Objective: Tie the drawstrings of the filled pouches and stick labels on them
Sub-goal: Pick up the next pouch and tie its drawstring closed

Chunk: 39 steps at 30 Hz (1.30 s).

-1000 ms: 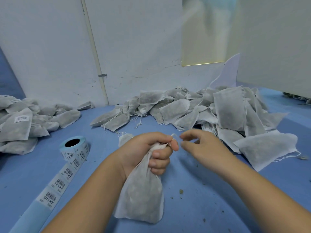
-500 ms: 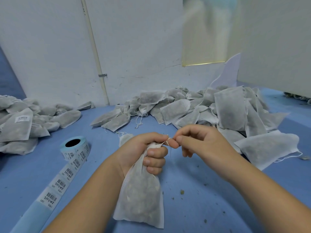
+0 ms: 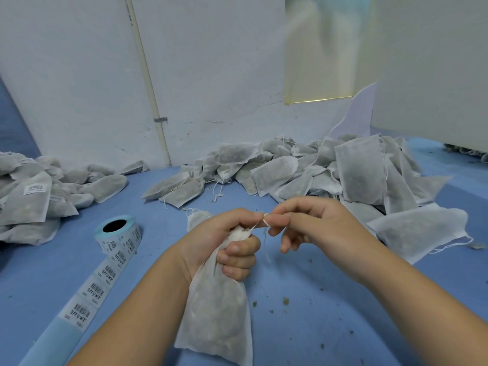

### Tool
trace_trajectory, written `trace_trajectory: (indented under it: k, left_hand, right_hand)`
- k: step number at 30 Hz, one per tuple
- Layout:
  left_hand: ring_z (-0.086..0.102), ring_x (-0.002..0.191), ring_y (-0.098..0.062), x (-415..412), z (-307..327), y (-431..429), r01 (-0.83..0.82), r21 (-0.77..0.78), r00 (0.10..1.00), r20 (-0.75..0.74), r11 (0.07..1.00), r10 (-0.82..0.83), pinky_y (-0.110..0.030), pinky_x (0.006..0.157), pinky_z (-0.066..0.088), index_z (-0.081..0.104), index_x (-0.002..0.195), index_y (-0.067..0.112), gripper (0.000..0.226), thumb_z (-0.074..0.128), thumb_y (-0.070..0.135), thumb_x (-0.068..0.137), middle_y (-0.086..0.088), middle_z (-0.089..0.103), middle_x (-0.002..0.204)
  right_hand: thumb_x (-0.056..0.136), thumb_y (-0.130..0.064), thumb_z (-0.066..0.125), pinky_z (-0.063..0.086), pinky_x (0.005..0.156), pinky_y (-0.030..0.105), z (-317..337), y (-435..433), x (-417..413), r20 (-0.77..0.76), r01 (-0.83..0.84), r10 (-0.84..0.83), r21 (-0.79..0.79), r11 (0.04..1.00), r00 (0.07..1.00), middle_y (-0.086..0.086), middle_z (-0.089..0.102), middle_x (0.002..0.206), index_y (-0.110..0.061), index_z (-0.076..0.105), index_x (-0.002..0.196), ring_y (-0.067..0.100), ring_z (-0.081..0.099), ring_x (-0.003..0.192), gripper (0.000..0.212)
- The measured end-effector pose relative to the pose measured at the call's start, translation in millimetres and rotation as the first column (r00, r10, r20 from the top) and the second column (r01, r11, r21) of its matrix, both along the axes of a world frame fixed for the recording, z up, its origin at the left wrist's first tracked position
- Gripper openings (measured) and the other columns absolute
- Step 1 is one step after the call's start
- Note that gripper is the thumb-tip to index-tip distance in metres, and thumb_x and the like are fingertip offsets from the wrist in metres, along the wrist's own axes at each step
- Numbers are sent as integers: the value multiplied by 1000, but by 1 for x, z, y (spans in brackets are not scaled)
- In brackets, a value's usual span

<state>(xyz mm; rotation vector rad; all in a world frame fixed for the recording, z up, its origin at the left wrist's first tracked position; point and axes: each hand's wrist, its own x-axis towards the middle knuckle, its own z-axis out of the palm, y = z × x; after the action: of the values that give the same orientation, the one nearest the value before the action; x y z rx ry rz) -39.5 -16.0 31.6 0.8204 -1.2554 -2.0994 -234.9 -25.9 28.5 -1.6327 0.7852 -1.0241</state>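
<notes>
A white filled pouch (image 3: pixel 217 313) hangs over the blue table in front of me. My left hand (image 3: pixel 224 241) grips its gathered neck in a fist. Right beside it, my right hand (image 3: pixel 311 223) pinches the thin white drawstring (image 3: pixel 264 220) between thumb and forefinger, with the string looped round the fingertip. A roll of barcode labels (image 3: pixel 117 235) stands to the left, its strip (image 3: pixel 89 297) trailing toward the near edge.
A large heap of filled pouches (image 3: pixel 317 170) lies at the back and right, against the white wall. A second pile (image 3: pixel 39 191), some with labels stuck on, sits at the far left. Small dark crumbs (image 3: pixel 285 302) dot the blue table (image 3: pixel 303 334).
My right hand has moved in to the left hand and taken hold of the drawstring at the pouch's neck. The pouch stays held in the left fist.
</notes>
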Motion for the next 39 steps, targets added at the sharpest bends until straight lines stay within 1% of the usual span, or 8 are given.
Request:
trace_trajectory:
  k: [4,8,12,24,29,32,36,39]
  left_hand:
    - [37,30,-2,-1,1,-1,76,-75,995,74,994,-70,-14,39,28,78,67,25,51,36,32,96,10,44,36]
    - [33,28,-1,-3,0,-1,-24,-26,1000,10,999,24,-16,35,28,74,74,18,34,45,27,89,8,40,36]
    - [34,28,-3,-3,-1,-1,-9,-3,1000,4,1000,9,-15,35,32,65,69,15,26,48,23,87,6,40,37]
    - [29,29,-5,-6,-2,2,-45,-28,986,159,999,49,-16,35,28,61,61,16,27,48,25,83,4,41,40]
    - [32,31,-4,-5,-2,2,-38,-31,974,220,999,44,-17,36,31,64,65,16,22,54,25,82,2,50,55]
    - [33,33,-5,-3,-1,3,-83,-84,958,268,993,103,-18,37,32,68,71,14,17,61,24,82,0,55,68]
    - [35,35,-6,1,1,2,-165,-181,918,331,970,218,-19,38,32,73,76,12,13,67,24,79,-2,59,74]
    - [39,37,-8,0,2,3,-180,-272,888,369,945,275,-19,41,35,75,78,14,14,67,23,85,-1,63,73]
  right_hand:
    - [83,-15,71,47,60,27,-1,-2,-2,29,-28,27,20,999,999,7,72,80,-16,75,81,20,63,62,5]
    - [89,-11,60,48,62,26,-2,0,-4,-8,-66,65,-32,997,998,8,72,86,-12,72,83,21,64,65,13]
    - [89,-5,63,49,60,25,-3,0,-1,-60,-68,65,-47,997,996,10,72,82,-12,69,81,17,64,64,13]
    - [84,-3,63,47,61,26,-10,0,6,-174,-24,18,-36,999,985,-1,63,62,-12,67,74,10,58,59,14]
    - [76,-8,59,46,65,28,-9,1,4,-210,-48,41,-28,998,977,2,62,61,-17,65,70,11,56,60,12]
    - [78,-7,56,47,66,27,-7,1,1,-237,-99,89,-31,995,967,13,69,73,-10,64,75,12,56,62,9]
    - [84,1,53,47,63,19,-7,1,-1,-267,-136,125,-26,990,956,-10,65,60,-10,61,76,7,55,58,16]
    - [72,-14,55,45,62,19,-7,0,-1,-272,-105,97,-15,994,957,-4,62,57,-16,63,71,9,55,57,7]
